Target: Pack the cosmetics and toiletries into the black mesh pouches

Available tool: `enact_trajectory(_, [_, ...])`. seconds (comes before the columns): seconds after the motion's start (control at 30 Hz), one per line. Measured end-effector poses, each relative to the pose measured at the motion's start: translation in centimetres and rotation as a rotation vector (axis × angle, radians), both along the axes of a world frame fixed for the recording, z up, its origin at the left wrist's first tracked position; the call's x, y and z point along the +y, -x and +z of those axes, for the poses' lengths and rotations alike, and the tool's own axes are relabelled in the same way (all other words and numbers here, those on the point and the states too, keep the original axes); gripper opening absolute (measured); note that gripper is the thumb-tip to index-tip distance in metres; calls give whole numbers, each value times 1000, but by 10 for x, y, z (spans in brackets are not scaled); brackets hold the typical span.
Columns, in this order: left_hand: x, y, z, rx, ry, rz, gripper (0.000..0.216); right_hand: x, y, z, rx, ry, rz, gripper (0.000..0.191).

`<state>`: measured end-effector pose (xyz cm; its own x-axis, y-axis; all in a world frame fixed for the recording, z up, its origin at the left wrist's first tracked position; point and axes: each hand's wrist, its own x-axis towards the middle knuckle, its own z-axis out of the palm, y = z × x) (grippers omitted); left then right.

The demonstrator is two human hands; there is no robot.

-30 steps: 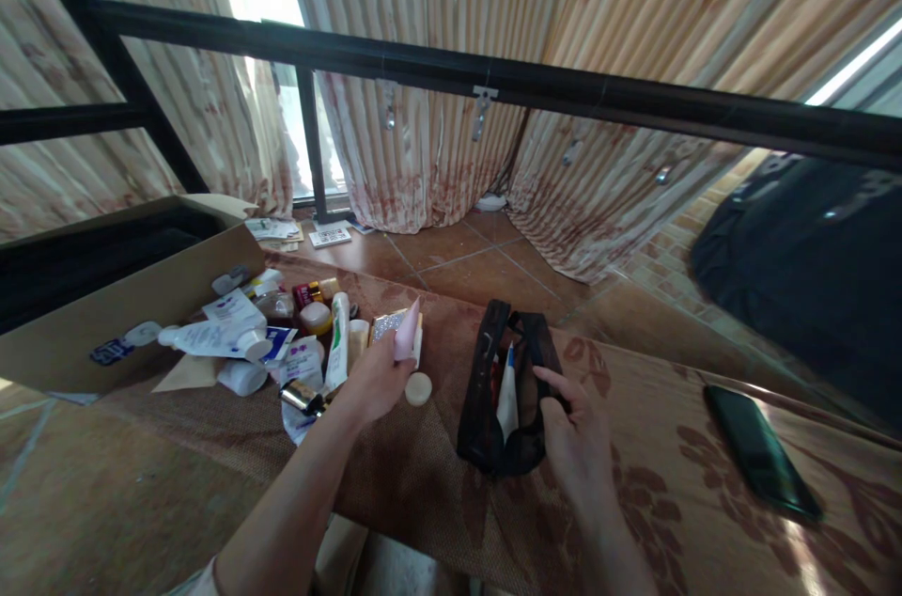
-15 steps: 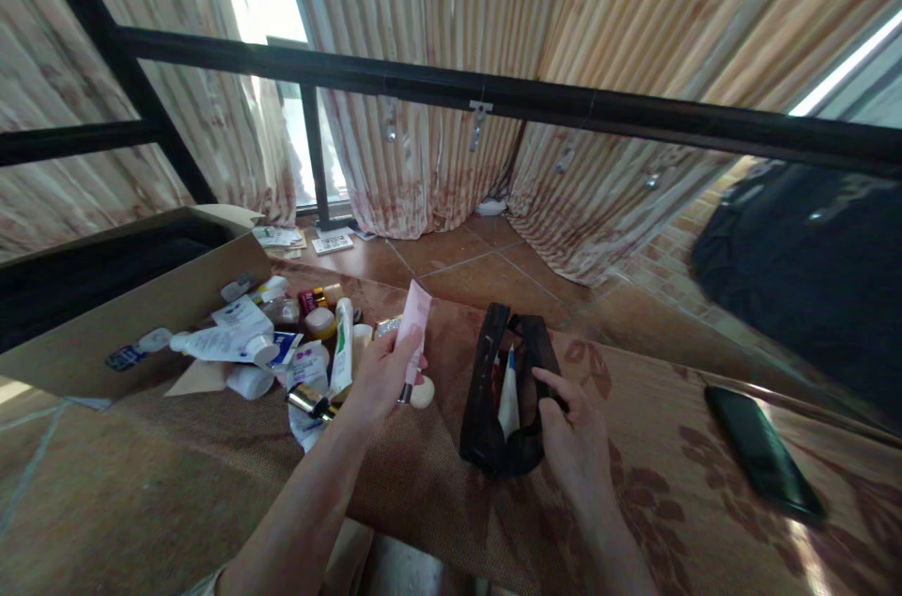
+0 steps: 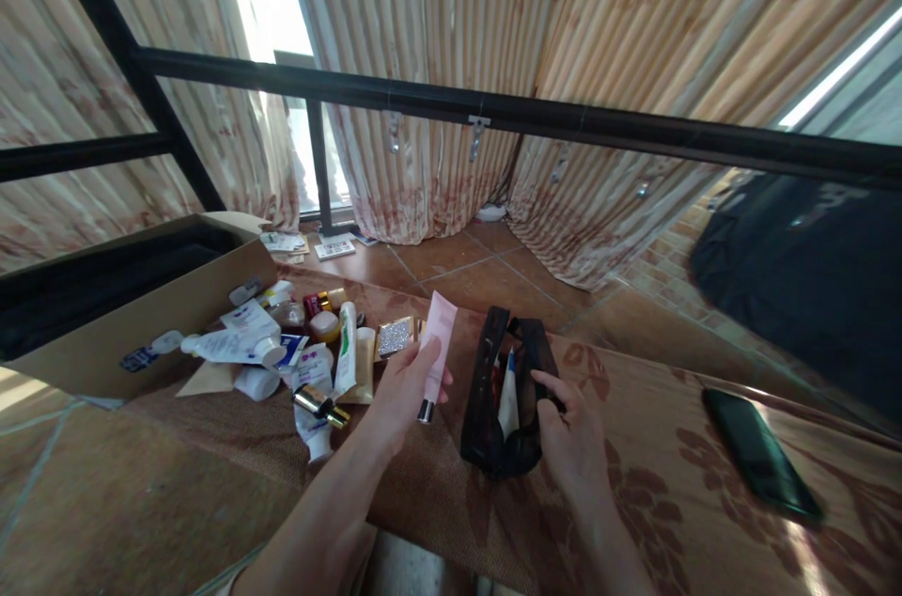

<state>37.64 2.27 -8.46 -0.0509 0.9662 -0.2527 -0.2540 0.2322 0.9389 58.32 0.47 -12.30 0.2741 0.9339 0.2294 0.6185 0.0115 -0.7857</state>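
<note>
A pale pink tube (image 3: 441,321) with a silver cap is gripped in my left hand (image 3: 401,386), raised between the heap of toiletries and the bag. My right hand (image 3: 576,427) pinches the right edge of a black mesh pouch (image 3: 486,389), which stands unzipped on the cloth. Inside the pouch a white tube with a blue tip (image 3: 508,399) leans upright, beside something red that is partly hidden. Just left of my left hand lie a glittery compact (image 3: 395,337), a beige tube (image 3: 365,366) and a white-and-green tube (image 3: 346,347).
Several tubes, jars and a gold-capped bottle (image 3: 320,405) lie heaped beside a cardboard box (image 3: 169,295) at the left. A dark phone (image 3: 761,453) rests on the patterned cloth (image 3: 634,389) at the right. A black metal rail (image 3: 423,102) crosses in front of the curtains.
My left hand has carried the pink tube rightward toward the pouch, uncovering the glittery compact. My right hand stays at the pouch's edge.
</note>
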Motion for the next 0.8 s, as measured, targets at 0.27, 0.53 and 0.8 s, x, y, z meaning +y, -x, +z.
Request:
enact_trajectory(0.27, [-3, -3, 2, -11, -1, 7, 43, 1, 1, 0, -19, -31, 14, 43])
enact_trajectory(0.53, [-2, -4, 11, -337, 106, -47, 41, 1, 4, 3, -18, 8, 0, 43])
enact_trajectory(0.8, [-1, -3, 13, -590, 191, -15, 30, 2, 4, 1, -12, -11, -8, 43])
